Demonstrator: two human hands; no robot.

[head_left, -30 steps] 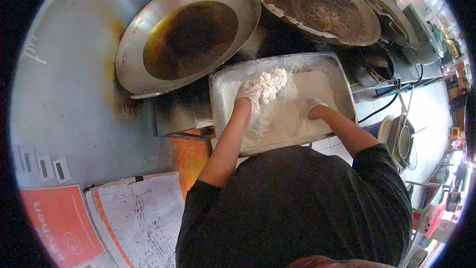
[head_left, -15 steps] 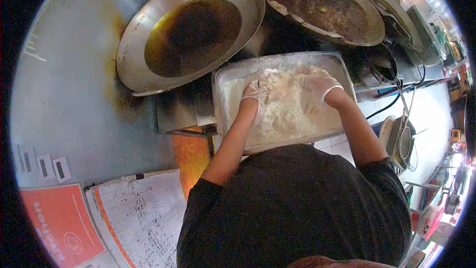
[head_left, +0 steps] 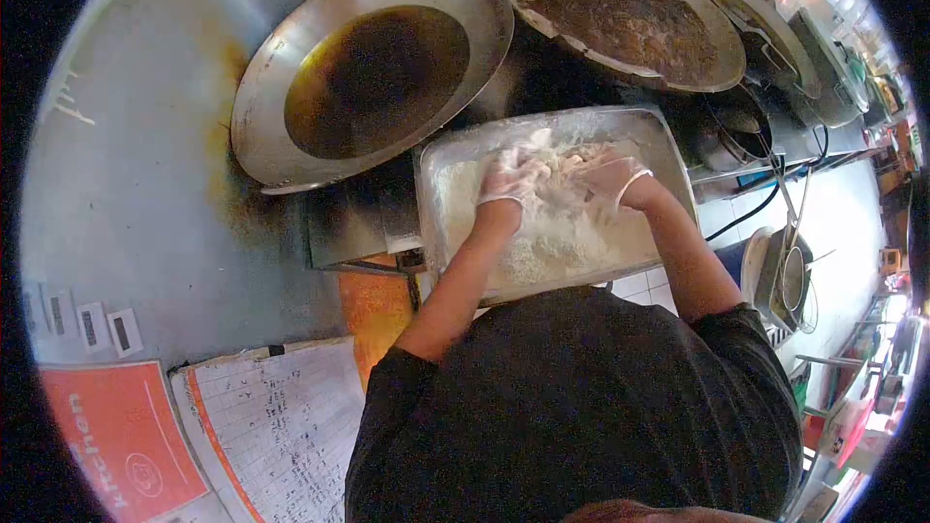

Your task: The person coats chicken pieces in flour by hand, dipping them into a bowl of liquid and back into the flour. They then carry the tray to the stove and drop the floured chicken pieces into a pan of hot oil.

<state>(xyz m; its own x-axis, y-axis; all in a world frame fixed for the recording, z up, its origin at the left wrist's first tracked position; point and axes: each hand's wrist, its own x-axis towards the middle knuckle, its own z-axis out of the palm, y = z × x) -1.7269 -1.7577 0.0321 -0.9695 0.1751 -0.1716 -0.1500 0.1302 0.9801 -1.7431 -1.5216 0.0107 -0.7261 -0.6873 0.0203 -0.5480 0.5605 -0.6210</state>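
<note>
A rectangular metal tray [head_left: 433, 223] holds pale flour [head_left: 547, 247], with flour-coated pieces [head_left: 554, 163] near its far side. My left hand [head_left: 511, 177], in a clear glove, is among the pieces on the left; its fingers are smeared by motion and flour. From the right my right hand [head_left: 608, 179], gloved too, reaches in toward the same pieces, its fingers blurred. The two hands are close together, and what either one grips cannot be made out.
A wide pan of dark oil [head_left: 378, 77] stands at the upper left, another pan of dark, bubbly liquid [head_left: 620, 15] behind the tray. On the right are a pot [head_left: 741, 140] and wire strainers [head_left: 794, 276]. A written sheet [head_left: 281, 416] lies lower left.
Both hands have moved closer together over the coated pieces; my right hand has shifted left. The camera view has shifted slightly.
</note>
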